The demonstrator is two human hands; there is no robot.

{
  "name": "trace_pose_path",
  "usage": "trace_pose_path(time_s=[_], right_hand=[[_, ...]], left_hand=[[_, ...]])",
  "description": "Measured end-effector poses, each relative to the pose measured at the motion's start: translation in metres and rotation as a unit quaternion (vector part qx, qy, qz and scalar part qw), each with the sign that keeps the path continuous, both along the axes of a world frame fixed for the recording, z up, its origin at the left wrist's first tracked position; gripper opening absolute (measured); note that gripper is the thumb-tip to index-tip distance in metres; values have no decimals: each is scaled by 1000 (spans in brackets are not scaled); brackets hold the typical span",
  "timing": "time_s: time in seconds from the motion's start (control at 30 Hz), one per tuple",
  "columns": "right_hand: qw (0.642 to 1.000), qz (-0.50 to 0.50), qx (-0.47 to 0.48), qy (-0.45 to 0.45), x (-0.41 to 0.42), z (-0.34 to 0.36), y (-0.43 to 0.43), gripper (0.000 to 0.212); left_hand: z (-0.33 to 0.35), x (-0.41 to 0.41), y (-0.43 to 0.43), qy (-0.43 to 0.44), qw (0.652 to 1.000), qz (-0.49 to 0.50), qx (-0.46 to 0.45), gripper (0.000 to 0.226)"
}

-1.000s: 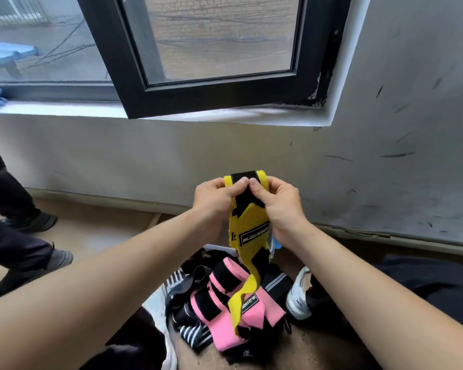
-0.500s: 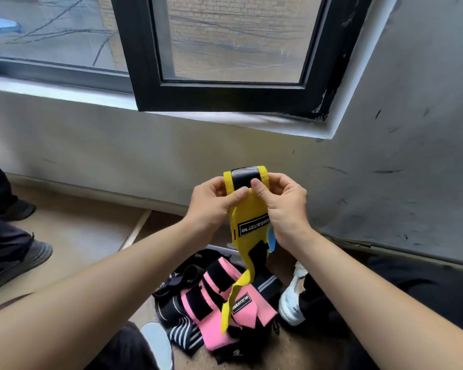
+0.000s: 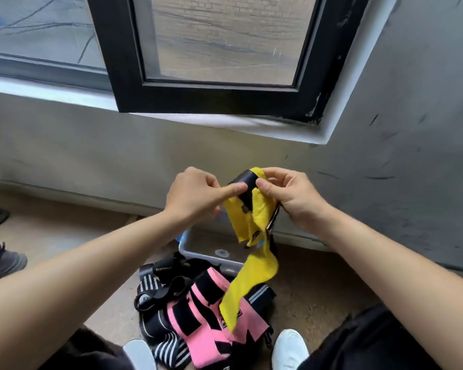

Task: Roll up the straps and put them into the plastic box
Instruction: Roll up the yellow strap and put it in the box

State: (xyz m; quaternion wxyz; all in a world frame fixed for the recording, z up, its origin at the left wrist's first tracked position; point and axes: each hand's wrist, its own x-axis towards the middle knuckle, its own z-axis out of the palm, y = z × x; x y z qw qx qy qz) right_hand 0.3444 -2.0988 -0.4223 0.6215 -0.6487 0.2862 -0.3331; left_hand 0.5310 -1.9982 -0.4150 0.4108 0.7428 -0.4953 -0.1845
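Yellow strap [image 3: 259, 265] up in front of wall, above plastic box [image 3: 203, 243] on floor; top end bunched between both hands, tail hanging loose toward pile. Roll barely begun, by the look of it: only black top end folded over. Visible part of box shows no straps. Pink straps [image 3: 198, 324] and black striped straps [image 3: 155, 287] lie unrolled on floor, so nearly all work left. Left hand [image 3: 195, 194] curled, thumb pressing black end. Right hand [image 3: 292, 193] pinches yellow fabric beside it
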Motion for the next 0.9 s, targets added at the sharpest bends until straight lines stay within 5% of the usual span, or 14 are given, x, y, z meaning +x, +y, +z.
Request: trace_pose_path(time_s=[0.1, 0.2, 0.4, 0.5, 0.67, 0.8, 0.9], right_hand=[[987, 109, -22, 116, -15, 10, -29, 33], [958, 211, -28, 191, -30, 10, -50, 32], [956, 181, -34, 228, -52, -4, -77, 24], [958, 127, -57, 249, -63, -17, -91, 23], [946, 59, -85, 306, -79, -36, -104, 18], [915, 94, -86, 383, -80, -47, -102, 17], [852, 209, -87, 472, -68, -46, -86, 33]], left_hand=[[-13, 6, -26, 45, 997, -26, -55, 42], [-25, 0, -49, 118, 978, -173, -18, 25], [-61, -6, -68, 126, 927, -322, 146, 37], [-75, 8, -66, 86, 921, -327, 195, 53], [-77, 27, -55, 7, 925, -291, 242, 36], [-68, 28, -47, 131, 935, -263, 200, 24], [-58, 14, -44, 243, 925, -246, 160, 28]])
